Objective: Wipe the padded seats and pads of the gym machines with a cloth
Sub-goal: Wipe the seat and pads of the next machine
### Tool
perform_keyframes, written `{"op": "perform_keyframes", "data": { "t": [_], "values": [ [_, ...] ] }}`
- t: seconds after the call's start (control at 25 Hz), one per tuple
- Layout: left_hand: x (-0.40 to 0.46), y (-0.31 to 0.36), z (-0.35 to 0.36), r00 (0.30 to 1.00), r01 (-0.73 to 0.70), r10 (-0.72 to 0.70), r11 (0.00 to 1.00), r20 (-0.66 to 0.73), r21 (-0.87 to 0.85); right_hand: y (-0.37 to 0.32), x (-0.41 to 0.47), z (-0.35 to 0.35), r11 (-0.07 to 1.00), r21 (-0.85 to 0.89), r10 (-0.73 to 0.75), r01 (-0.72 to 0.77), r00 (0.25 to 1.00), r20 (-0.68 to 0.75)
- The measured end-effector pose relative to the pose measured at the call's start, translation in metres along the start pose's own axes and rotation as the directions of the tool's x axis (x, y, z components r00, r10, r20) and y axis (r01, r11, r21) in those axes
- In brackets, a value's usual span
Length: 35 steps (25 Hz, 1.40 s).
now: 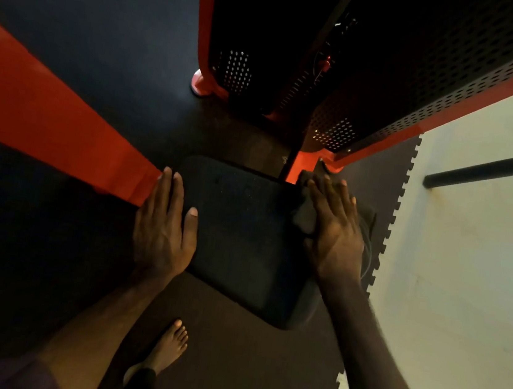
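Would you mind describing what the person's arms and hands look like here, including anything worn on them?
Both forearms are bare from elbow to wrist. The left hand and right hand wear no gloves, and no rings, watch or bands show. The fingernails look short and unpainted. At the lower left edge, a bit of dark purplish fabric, perhaps a sleeve or garment, shows near the left arm; it is too dim to tell more.

Black seat pad [243, 234], dark cloth [306, 213], red frame beam [47, 123], perforated black panel [422, 95].

The middle of the black padded rectangular seat [243, 234] lies bare between the two hands. At 9 o'clock a red metal frame beam [47, 123] butts against it, and at 12 o'clock a black perforated metal weight-stack shroud [390, 91] blocks passage. Dark rubber floor matting [243, 370] lies open at 6 o'clock.
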State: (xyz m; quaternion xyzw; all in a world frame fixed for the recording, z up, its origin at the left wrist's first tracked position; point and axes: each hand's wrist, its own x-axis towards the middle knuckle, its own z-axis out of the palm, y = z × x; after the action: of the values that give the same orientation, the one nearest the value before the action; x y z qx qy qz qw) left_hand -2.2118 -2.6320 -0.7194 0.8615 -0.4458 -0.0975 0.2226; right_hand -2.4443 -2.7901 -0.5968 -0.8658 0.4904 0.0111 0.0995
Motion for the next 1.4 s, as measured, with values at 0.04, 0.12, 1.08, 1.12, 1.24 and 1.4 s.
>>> {"op": "perform_keyframes", "data": {
  "t": [0.04, 0.12, 1.08, 1.12, 1.24, 1.4],
  "values": [
    [0.0, 0.001, 0.0, 1.0, 0.0, 0.0, 1.0, -0.003, -0.002, -0.006, -0.013, 0.002, 0.998, 0.036, 0.048, -0.048, 0.999, -0.024],
    [0.0, 0.001, 0.0, 1.0, -0.006, 0.006, 1.0, -0.017, 0.002, -0.032, -0.054, 0.011, 1.0, 0.011, 0.007, -0.007, 1.0, -0.027],
    [0.002, 0.0, -0.002, 0.998, -0.032, 0.031, 0.999, -0.048, -0.021, -0.096, 0.023, 0.033, 0.944, -0.09, -0.302, 0.317, 0.942, 0.148],
    [0.003, 0.001, -0.002, 0.999, -0.031, 0.03, 0.999, -0.043, -0.027, -0.091, 0.045, 0.032, 0.946, -0.116, -0.282, 0.303, 0.945, 0.167],
    [0.002, 0.001, -0.005, 0.999, -0.024, 0.023, 0.999, -0.04, -0.027, -0.074, 0.04, 0.022, 0.982, -0.116, -0.136, 0.151, 0.983, 0.125],
    [0.002, 0.001, -0.007, 1.0, -0.015, 0.015, 0.999, -0.024, -0.031, -0.1, -0.005, 0.032, 0.965, -0.02, -0.258, 0.263, 0.957, 0.136]
  ]
}}
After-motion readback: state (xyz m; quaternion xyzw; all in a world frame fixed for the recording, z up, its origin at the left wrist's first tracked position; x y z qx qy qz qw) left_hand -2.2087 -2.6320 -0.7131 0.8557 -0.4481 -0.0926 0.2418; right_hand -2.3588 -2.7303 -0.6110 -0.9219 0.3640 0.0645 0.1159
